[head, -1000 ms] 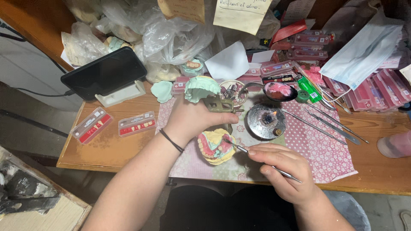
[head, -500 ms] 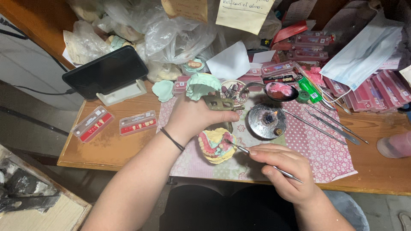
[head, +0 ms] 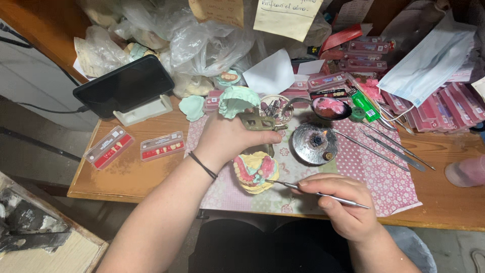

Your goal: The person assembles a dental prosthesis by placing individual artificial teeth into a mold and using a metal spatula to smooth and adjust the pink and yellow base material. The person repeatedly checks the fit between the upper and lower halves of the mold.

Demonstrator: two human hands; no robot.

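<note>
1. Two hands at work over a patterned cloth (head: 384,182) on the wooden desk (head: 126,177).
2. Left hand (head: 230,136) closed over the metal articulator (head: 257,123), steadying the denture model (head: 254,172) with its yellow base, pink wax and row of teeth, just below the palm on the cloth.
3. Right hand (head: 341,205) pinched around a slim metal instrument (head: 316,192), tip touching the model's right edge.
4. Just beyond, a round metal burner (head: 316,143) with a small flame.
5. Right of that, several loose metal tools (head: 389,149) lying slantwise on the cloth.
6. Far left, a dark phone (head: 124,87) propped on a white stand, two tooth cards (head: 134,147) near it.
</note>
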